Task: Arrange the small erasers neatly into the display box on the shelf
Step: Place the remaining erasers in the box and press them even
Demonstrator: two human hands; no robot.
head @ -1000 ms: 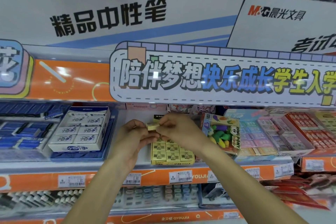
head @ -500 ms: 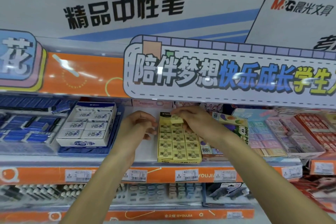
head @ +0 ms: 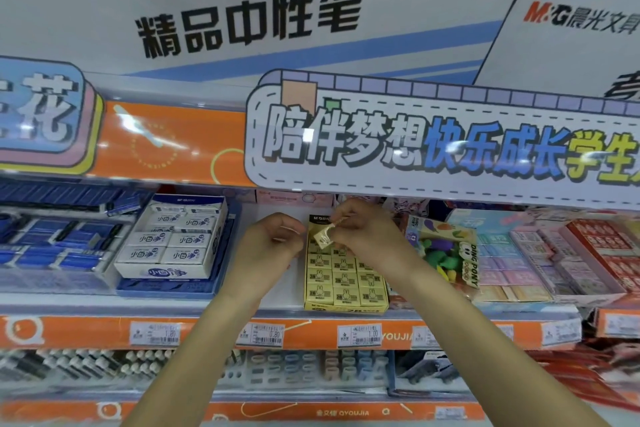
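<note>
- Right hand [head: 363, 236] over the far left part of the yellow display box [head: 346, 303], fingertips pinched on one small yellow eraser [head: 322, 235]; eraser tilted, held just above the far rows.
- Left hand [head: 268, 246] just left of the box, fingers curled loosely inward. Can't tell whether it holds anything; no clear contact with the box.
- Box sits on the shelf [head: 277, 302], near edge at the shelf front. Packed with yellow rabbit-print erasers in rows; right forearm hides the far right part.
- Left of the left hand: white eraser carton [head: 173, 239] on a blue tray, then blue stock [head: 52, 239] further left.
- Just right of the box: pouch of coloured shaped erasers [head: 446, 250], leaning, close behind the right wrist. Beyond it pastel eraser trays [head: 512, 263] and a red box [head: 602, 250].
- Overhead banner [head: 433, 146] hangs low over the far side of the shelf, hiding what is behind the hands.
- Orange price rail [head: 207, 333] with tags along the near edge, one tag [head: 360, 334] directly below the box.
- Lower shelf stock [head: 294, 367] blurred, partly hidden by both forearms.
</note>
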